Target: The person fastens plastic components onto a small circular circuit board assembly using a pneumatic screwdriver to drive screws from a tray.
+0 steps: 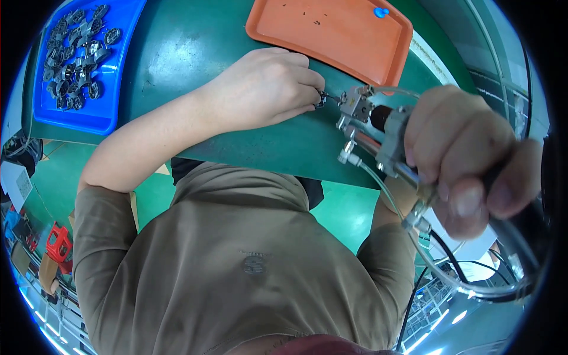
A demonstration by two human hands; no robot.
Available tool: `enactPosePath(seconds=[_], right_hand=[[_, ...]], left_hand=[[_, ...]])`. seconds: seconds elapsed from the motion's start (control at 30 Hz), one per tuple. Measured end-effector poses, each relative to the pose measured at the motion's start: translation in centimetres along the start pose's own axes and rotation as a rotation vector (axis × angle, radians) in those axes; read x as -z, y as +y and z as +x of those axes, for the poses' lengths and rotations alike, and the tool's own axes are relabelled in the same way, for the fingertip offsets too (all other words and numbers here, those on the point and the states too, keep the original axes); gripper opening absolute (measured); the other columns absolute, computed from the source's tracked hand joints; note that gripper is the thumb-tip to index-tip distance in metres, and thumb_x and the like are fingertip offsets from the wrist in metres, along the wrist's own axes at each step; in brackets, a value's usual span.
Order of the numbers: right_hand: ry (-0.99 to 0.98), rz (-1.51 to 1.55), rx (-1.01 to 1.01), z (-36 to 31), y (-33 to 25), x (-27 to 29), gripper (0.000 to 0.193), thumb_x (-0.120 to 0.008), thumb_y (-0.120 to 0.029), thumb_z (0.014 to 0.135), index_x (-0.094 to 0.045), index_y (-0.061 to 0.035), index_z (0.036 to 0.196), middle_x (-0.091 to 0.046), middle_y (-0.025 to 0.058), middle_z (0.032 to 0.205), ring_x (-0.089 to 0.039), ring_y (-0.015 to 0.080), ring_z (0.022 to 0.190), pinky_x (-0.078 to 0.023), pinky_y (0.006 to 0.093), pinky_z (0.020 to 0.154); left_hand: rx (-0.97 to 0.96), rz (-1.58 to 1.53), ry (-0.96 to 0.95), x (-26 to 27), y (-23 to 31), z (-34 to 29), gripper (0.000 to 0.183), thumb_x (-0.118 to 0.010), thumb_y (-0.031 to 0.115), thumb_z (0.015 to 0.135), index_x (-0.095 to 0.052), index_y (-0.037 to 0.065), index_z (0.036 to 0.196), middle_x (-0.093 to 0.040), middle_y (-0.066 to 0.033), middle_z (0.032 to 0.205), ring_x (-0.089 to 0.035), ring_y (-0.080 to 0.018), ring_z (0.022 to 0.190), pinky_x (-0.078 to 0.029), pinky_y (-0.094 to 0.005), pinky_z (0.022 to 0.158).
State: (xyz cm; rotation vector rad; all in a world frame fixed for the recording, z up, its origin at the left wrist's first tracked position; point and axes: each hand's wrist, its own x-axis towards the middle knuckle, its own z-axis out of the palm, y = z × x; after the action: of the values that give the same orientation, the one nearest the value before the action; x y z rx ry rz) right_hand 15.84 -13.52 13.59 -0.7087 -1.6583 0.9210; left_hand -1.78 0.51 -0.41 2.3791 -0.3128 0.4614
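Observation:
My left hand [269, 89] reaches across the bench with its fingers closed on a small dark, shiny part [320, 99], most of it hidden by the fingertips. My right hand [461, 151] is wrapped round a metal dispensing gun [378, 133] with valve blocks and clear hoses. The gun's thin tip points left, right beside the small part; whether they touch I cannot tell. On the far left, a blue tray [112, 89] holds many dark grey metal parts [74, 56], rounded with lugs, like watch cases.
Beyond my hands lies an orange tray [331, 44] with a small blue object [381, 12] and tiny dark bits. The green bench [177, 53] ends just before my body. Hoses [438, 272] hang at the right. A red stool [58, 241] stands on the floor at left.

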Motion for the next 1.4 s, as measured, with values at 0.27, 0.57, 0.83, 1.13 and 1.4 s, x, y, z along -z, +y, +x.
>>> enactPosePath(seconds=[0.27,0.57,0.83,1.13,1.4], right_hand=[[0.26,-0.067,-0.056,-0.6,-0.5,-1.1,0.027,-0.063,-0.003,0.09,-0.045,-0.0158,0.105,-0.054,0.0011,0.072,-0.053,0.0152,0.058,-0.046,0.0336,0.054],[0.204,-0.086,-0.021,-1.8,-3.5,1.1,0.028,-0.063,-0.013,0.092,-0.057,-0.0189,0.119,-0.059,-0.0041,0.076,-0.057,0.0101,0.063,-0.045,0.0263,0.06],[0.186,-0.055,-0.068,-2.0,-3.7,1.4,0.027,-0.065,-0.017,0.094,-0.057,-0.0202,0.119,-0.06,-0.0045,0.077,-0.057,0.0093,0.064,-0.044,0.026,0.061],[0.075,0.039,0.03,-1.1,-1.4,0.9,0.028,-0.067,-0.017,0.093,-0.058,-0.0205,0.12,-0.061,-0.0051,0.076,-0.059,0.0087,0.062,-0.046,0.0241,0.058],[0.099,0.022,-0.001,-1.4,-0.8,-0.4,0.029,-0.069,-0.013,0.094,-0.057,-0.021,0.119,-0.06,-0.0034,0.075,-0.061,0.0096,0.061,-0.049,0.0244,0.056]], left_hand=[[-0.037,-0.003,0.006,-0.3,-0.7,-0.4,0.014,-0.078,0.014,0.082,-0.075,0.004,0.09,-0.07,-0.0039,0.103,-0.064,-0.0247,0.085,-0.054,-0.0391,0.075],[-0.032,-0.032,0.018,-0.2,-0.7,0.0,0.013,-0.076,0.01,0.081,-0.075,0.004,0.092,-0.071,-0.0045,0.104,-0.066,-0.0246,0.089,-0.056,-0.0393,0.078],[-0.048,-0.022,0.036,-0.5,-0.9,-0.3,0.014,-0.077,0.011,0.082,-0.076,0.004,0.093,-0.072,-0.005,0.105,-0.067,-0.0249,0.093,-0.056,-0.039,0.08],[-0.037,-0.069,0.031,-0.7,-1.2,-0.3,0.014,-0.076,0.011,0.082,-0.075,0.004,0.094,-0.071,-0.0046,0.106,-0.067,-0.0261,0.091,-0.056,-0.0403,0.079],[-0.018,-0.058,0.008,-0.5,-0.8,-0.4,0.017,-0.077,0.011,0.079,-0.075,0.004,0.095,-0.072,-0.0036,0.106,-0.065,-0.0257,0.09,-0.056,-0.0398,0.078]])
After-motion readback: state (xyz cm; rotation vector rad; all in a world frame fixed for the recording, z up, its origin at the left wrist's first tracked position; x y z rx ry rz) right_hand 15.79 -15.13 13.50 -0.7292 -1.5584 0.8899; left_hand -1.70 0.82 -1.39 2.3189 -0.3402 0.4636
